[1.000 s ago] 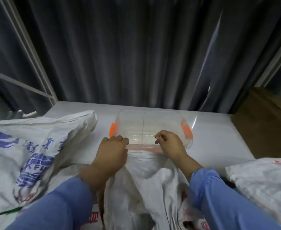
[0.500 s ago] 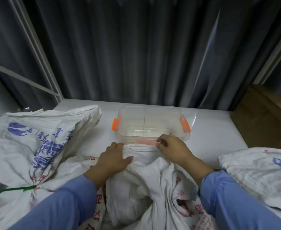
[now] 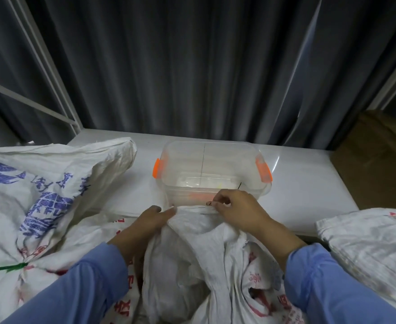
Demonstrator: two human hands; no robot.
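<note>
While left hand [image 3: 146, 220], right hand [image 3: 238, 212] fingers clamp sack [image 3: 192, 249] rim, tub [image 3: 206, 170] sits just beyond; table [image 3: 309, 195] edge beneath.

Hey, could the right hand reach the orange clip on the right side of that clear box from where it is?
Probably yes. The clip sits just beyond the right hand with nothing between them, though the hand pinches the sack edge and would have to let go first.

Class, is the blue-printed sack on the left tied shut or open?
Tied shut: a green tie cinches the gathered neck of the blue-printed sack.
</note>
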